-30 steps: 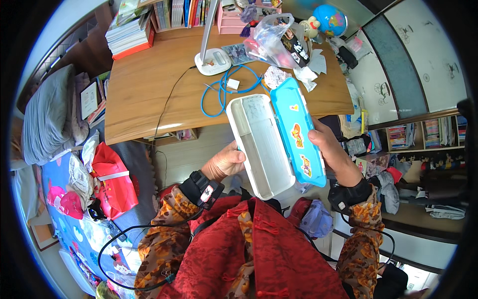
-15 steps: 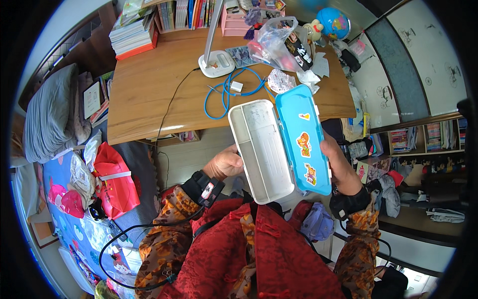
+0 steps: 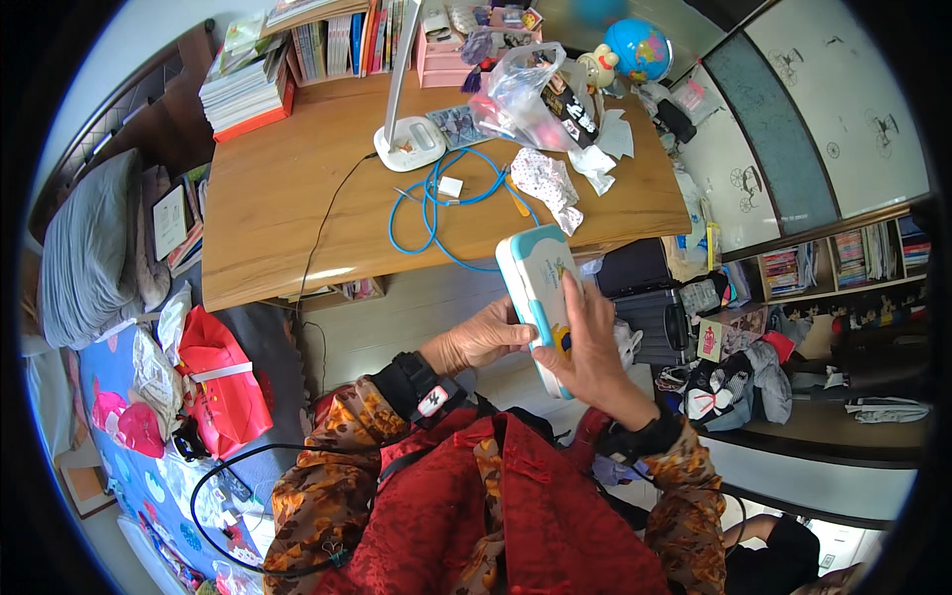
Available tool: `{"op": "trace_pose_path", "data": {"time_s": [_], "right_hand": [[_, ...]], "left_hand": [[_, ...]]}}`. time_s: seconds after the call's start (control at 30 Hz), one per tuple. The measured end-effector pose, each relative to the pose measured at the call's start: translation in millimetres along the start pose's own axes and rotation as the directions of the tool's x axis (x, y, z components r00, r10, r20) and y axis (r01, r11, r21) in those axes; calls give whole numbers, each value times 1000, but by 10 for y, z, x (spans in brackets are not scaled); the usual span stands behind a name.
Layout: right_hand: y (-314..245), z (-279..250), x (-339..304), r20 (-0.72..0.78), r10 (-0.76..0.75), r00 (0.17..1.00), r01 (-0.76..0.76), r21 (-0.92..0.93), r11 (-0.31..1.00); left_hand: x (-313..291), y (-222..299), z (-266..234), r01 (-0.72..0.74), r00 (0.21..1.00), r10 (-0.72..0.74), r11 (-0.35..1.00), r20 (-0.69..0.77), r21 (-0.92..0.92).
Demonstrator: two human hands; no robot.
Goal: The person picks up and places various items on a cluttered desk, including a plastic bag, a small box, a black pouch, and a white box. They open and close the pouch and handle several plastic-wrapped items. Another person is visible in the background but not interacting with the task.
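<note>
Since the earlier pictures the lid of the pencil case (image 3: 536,288) has swung down: where it was lying wide open, showing its white inside, it is now sitting closed between the two hands, just right of the frame's centre and in front of the near edge of the wooden desk (image 3: 288,188). The left hand (image 3: 483,339) is curling around the case's left long side from below, and the right hand (image 3: 587,349) is lying flat over the lid, fingers spread and pressing down, so both are holding the case. It looks like a rigid plastic box, white with a teal rim and cartoon stickers, probably light and fairly smooth, so a grip across the long sides with the palm on the lid seems the safest hold; the hinge is likely the weak point. In the upper middle of the frame a blue cable (image 3: 436,213) is looping on the desk beside a white lamp base (image 3: 410,143), and a clear plastic bag (image 3: 526,94) is slumping to its right.
</note>
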State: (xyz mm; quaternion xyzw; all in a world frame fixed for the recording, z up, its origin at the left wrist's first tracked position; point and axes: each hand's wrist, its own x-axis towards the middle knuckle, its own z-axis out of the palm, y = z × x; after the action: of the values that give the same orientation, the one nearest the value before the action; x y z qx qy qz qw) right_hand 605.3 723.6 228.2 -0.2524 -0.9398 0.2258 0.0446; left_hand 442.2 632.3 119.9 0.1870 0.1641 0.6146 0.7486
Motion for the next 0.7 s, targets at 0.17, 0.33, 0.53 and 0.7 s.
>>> {"op": "trace_pose_path", "data": {"time_s": [0.17,0.33,0.53,0.7], "right_hand": [[32,255,-195,20,72,997,-72,9,997],[68,434,-235,-109,137,985,-128,91,988],[871,705,-748,-201,335,921,-254,344,904],[2235,695,-2061,-388,884,261,-671,586,455]], "left_hand": [[72,-181,-17,147,988,-156,967,24,209],[184,-480,81,-20,1000,17,954,11,300],[99,-443,3,146,949,-253,882,190,448],[-311,-153,-417,146,986,-165,905,13,401]]}}
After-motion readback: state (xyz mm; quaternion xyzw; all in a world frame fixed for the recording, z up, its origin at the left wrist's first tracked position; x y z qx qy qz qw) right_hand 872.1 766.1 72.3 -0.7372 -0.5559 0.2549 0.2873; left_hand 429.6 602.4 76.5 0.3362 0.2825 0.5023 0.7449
